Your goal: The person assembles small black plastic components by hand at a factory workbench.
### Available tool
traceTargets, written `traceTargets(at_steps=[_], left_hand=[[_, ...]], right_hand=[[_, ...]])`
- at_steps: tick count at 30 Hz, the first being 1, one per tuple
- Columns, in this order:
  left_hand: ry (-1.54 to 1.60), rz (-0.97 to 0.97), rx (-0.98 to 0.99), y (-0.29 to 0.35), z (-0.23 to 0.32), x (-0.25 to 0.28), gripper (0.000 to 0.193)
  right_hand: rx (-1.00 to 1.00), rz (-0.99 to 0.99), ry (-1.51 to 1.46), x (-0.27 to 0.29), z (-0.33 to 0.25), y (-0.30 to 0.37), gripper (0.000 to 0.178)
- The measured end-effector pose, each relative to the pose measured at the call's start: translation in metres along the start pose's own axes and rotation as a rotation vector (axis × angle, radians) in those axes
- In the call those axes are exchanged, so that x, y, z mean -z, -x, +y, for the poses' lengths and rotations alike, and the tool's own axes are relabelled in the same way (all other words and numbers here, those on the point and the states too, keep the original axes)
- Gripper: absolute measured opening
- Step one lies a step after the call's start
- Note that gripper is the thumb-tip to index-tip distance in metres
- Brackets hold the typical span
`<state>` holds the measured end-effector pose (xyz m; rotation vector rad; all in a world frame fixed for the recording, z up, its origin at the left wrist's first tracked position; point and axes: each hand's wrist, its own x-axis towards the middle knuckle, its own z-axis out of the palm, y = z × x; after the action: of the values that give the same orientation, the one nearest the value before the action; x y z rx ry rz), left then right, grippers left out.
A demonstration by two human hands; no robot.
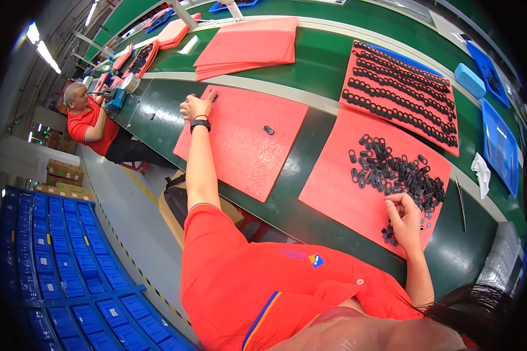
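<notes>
My left hand (198, 107) reaches over the far left corner of a red foam sheet (246, 140), thumb apart from the curled fingers. A small black oval part (214, 98) shows beside the thumb. Another black oval part (268, 130) lies alone on that sheet. My right hand (405, 219) is at the near edge of a loose heap of black ring-ended parts (401, 169) on a second red sheet (334, 178). Its thumb and fingers are curled together; what they hold, if anything, is hidden. Several small dark discs (388, 234) lie beside this hand.
Behind the heap, rows of black parts (398, 88) fill another red sheet. Stacked red sheets (249, 47) lie at the back. Tweezers (461, 205), a white tissue (481, 172) and a blue tray (499, 146) are at right. A co-worker (91, 120) sits far left, beside blue bins (64, 263).
</notes>
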<state>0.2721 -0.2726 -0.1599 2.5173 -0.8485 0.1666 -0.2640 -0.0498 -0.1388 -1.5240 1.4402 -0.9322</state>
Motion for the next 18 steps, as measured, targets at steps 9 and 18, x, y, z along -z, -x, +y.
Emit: traceTargets(at_steps=[9, 18], left_hand=[[-0.004, -0.052, 0.024, -0.012, -0.013, -0.001, 0.096], [0.133, 0.099, -0.197, 0.007, 0.0, 0.0, 0.085]], right_hand=[[0.002, 0.0, 0.014, 0.001, 0.0, -0.001, 0.006], [-0.012, -0.003, 0.013, 0.001, -0.003, -0.002, 0.006]])
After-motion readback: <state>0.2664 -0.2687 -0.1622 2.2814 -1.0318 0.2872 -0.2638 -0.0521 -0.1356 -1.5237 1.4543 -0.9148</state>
